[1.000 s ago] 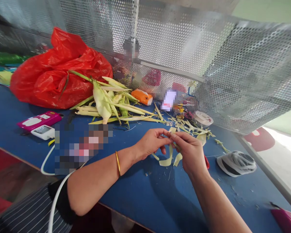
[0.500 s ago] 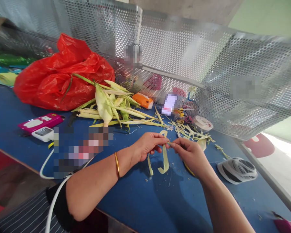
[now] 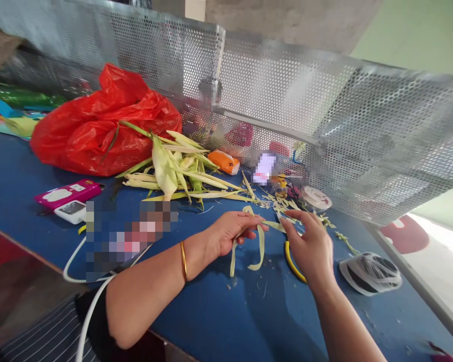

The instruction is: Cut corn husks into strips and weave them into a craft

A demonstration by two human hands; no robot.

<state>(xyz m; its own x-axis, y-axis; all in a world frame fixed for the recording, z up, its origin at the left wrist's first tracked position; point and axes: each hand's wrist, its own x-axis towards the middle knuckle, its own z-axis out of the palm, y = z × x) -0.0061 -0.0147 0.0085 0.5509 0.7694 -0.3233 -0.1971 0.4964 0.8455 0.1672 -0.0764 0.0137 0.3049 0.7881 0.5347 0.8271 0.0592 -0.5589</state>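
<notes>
Left hand (image 3: 241, 232): fingers together, clamped on pale husk strips (image 3: 262, 246); ends dangle below, one runs toward the right hand (image 3: 286, 220). Right thumb and index sit by that strip's end — cannot tell if they pinch it. Strips are held above the blue surface (image 3: 211, 317), well in front of the husk pile (image 3: 165, 171). A curved yellow handle (image 3: 295, 264) shows just beside the right hand, rest hidden.

Writing: magenta box (image 3: 70, 194) has a white shape and small print, unreadable; white device (image 3: 71, 211) beside it, display too small to read; orange pack (image 3: 224, 162) has a dark mark, illegible.

Containers: red plastic bag (image 3: 98, 133) behind the magenta box, crumpled, contents hidden — husks lie against its right side. Striped bundle (image 3: 370, 274) in clear wrap sits at far right.
</notes>
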